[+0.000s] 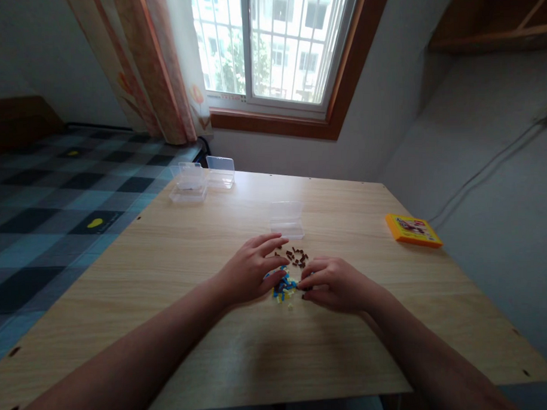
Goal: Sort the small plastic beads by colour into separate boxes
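Note:
Between my two hands lies a small heap of blue and yellow building blocks (pixel 283 288) on the wooden table. My left hand (pixel 253 268) rests over the heap's left side, its fingers spread apart. At the right side of the heap, my right hand (pixel 332 283) has its fingers bent close to the pieces; what its fingertips hold, if anything, is too small to make out. Just beyond the heap is a loose group of brown blocks (pixel 297 257). A clear plastic box (pixel 287 228) with its lid raised stands behind them.
More clear plastic boxes (pixel 189 193) sit at the table's far left corner, one with its lid up (pixel 221 172). A flat yellow-orange box (pixel 413 230) lies near the right edge. The table (pixel 207 357) borders a checked bed (pixel 76 194) on the left and a wall on the right.

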`<act>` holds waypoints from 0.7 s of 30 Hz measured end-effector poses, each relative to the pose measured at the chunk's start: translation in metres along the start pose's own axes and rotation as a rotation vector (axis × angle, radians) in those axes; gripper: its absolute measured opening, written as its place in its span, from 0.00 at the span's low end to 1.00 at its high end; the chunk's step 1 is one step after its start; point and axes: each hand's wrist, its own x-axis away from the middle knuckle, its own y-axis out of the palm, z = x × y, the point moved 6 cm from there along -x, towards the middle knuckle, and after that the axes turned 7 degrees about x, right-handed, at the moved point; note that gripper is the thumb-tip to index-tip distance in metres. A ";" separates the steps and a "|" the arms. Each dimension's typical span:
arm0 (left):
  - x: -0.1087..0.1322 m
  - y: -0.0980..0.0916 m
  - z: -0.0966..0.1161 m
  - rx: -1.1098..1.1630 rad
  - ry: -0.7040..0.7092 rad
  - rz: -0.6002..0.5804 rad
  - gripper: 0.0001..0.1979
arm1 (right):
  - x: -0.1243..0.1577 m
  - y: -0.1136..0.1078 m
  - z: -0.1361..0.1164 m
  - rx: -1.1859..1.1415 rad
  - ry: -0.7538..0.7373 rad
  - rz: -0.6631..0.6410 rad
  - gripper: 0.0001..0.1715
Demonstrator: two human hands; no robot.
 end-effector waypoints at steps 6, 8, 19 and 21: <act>0.000 0.001 0.001 0.012 0.008 -0.010 0.10 | -0.002 0.003 -0.003 0.018 -0.007 -0.015 0.11; 0.000 0.001 0.001 0.009 0.010 -0.012 0.10 | -0.003 0.005 -0.004 0.033 -0.020 -0.038 0.10; 0.000 0.001 0.000 0.011 -0.002 -0.020 0.10 | 0.006 -0.012 -0.002 0.027 0.025 -0.017 0.09; 0.000 0.001 0.000 0.012 0.005 -0.019 0.10 | 0.008 -0.021 -0.001 0.044 0.047 0.035 0.09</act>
